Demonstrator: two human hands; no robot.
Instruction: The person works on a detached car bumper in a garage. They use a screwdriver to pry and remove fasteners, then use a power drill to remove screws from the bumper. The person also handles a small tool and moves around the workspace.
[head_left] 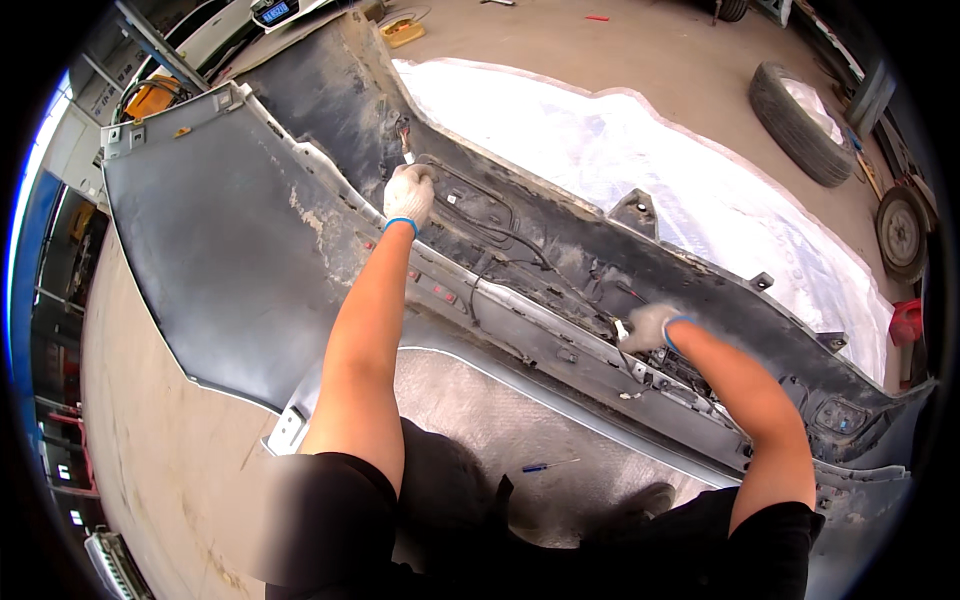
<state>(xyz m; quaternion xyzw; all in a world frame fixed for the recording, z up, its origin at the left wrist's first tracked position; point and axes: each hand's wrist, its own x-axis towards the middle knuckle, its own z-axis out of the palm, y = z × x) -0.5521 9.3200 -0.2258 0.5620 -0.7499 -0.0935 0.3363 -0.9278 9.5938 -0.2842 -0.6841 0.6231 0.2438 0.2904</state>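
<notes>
A large dark car bumper (220,250), its inner side facing up, stretches across the view. Black wiring (525,243) runs along its hollow. My left hand (408,192), in a white knit glove with a blue cuff, is closed over the far-left stretch of this wiring. A small brown-and-white piece (406,145) sticks out beyond its fingers; what lies inside the fist is hidden. My right hand (648,328), gloved alike, is over the hollow farther right, smeared by motion. Right beside its fingers is a small white piece (621,330), perhaps a connector; whether the hand grips it is unclear.
A blue-handled screwdriver (540,466) lies on the silvery mat (470,400) near me. White sheeting (600,140) spreads beyond the bumper. Farther right are a tire (800,130), a wheel (903,232) and a red object (906,325). A yellow tray (403,33) sits at the back.
</notes>
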